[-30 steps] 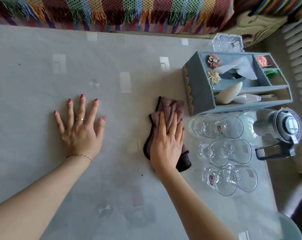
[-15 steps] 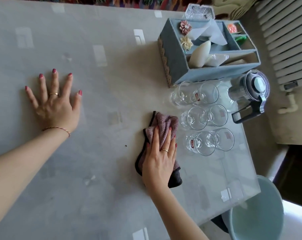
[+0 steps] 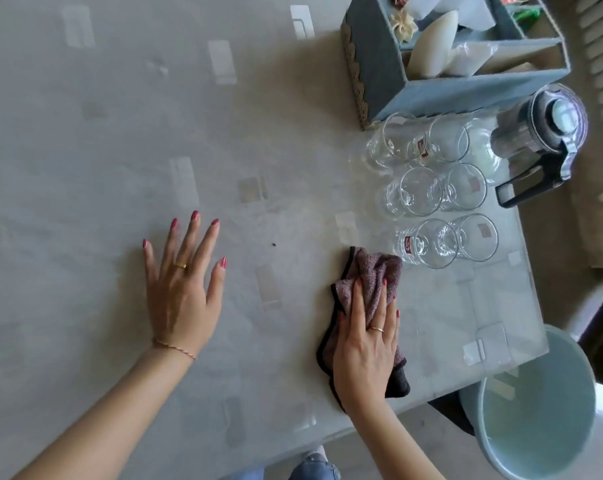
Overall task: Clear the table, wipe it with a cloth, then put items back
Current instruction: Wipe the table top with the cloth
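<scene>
My right hand (image 3: 367, 344) lies flat with straight fingers on a crumpled mauve cloth with a dark edge (image 3: 374, 271), pressing it onto the grey table (image 3: 120, 150) near the front right edge. Flat on the bare tabletop to the left rests my left hand (image 3: 182, 285), fingers spread. Just beyond the cloth stand several clear drinking glasses (image 3: 431, 192), and a lidded jug with a dark handle (image 3: 542, 133) stands at their right. A blue organizer box (image 3: 428, 95) holding tissues and small items sits at the far right of the table.
A pale blue bucket (image 3: 535, 410) stands on the floor past the table's front right corner. A radiator (image 3: 601, 46) runs along the right side. A small dark speck (image 3: 274, 244) lies on the table between my hands.
My right hand has drawn the cloth toward the table's front edge, past the glasses. My left hand now rests closer to the cloth. The view has tilted down and right, showing the bucket.
</scene>
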